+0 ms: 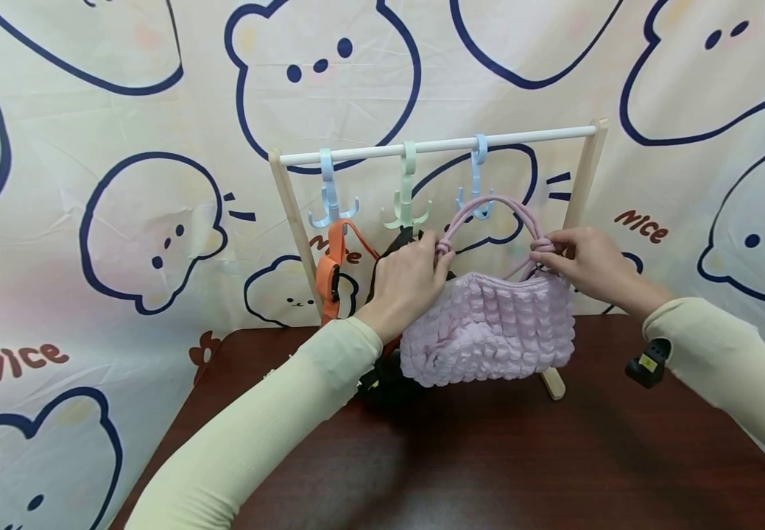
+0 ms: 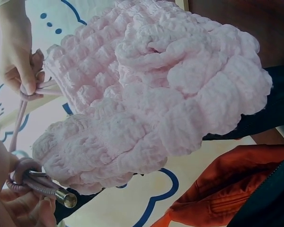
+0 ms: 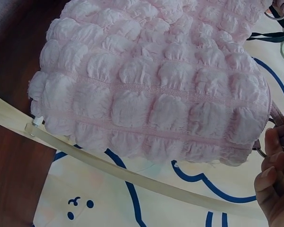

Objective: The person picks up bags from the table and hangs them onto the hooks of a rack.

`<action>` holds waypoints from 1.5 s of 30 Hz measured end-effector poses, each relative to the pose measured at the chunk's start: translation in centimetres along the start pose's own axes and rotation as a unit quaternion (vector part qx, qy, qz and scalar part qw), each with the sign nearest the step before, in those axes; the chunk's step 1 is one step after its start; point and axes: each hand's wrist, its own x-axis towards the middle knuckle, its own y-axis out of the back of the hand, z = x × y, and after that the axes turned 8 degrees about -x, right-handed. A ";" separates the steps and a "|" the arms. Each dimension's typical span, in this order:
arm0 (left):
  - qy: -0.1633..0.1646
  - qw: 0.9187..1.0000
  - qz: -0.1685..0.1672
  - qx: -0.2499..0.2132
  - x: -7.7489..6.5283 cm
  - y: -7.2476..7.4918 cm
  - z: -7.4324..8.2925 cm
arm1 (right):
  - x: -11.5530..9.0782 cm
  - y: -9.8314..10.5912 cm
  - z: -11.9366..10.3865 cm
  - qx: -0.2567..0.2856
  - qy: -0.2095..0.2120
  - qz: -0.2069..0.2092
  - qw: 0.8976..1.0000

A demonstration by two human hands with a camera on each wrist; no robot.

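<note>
A pink puffy quilted handbag [image 1: 488, 331] hangs in the air in front of a small rack. Its knotted cord handle [image 1: 492, 199] arches upward, overlapping the right blue hook [image 1: 478, 173] in the head view. My left hand [image 1: 409, 276] grips the handle at its left knot; a metal-tipped cord end [image 2: 66, 197] sticks out there in the left wrist view. With thumb and fingers, my right hand [image 1: 581, 258] pinches the right knot. The bag's bubbly side fills most of the right wrist view.
The rack has a white rod [image 1: 382, 151] and wooden legs. A green hook [image 1: 408, 188] and a left blue hook [image 1: 328, 191] hang from it. An orange strap [image 1: 330, 276] and a black item [image 1: 392, 386] are behind my left arm. Below is a dark brown table [image 1: 488, 456].
</note>
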 end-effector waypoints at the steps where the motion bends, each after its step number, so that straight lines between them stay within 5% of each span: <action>1: 0.000 1.000 -0.001 0.001 0.0 0.0 0.0 | 0.0 0.0 0.0 -0.001 0.000 0.000 1.000; 45: 0.003 1.000 -0.011 -0.014 -1.3 -1.1 -0.8 | -0.7 -2.3 0.8 -0.004 0.036 0.007 0.999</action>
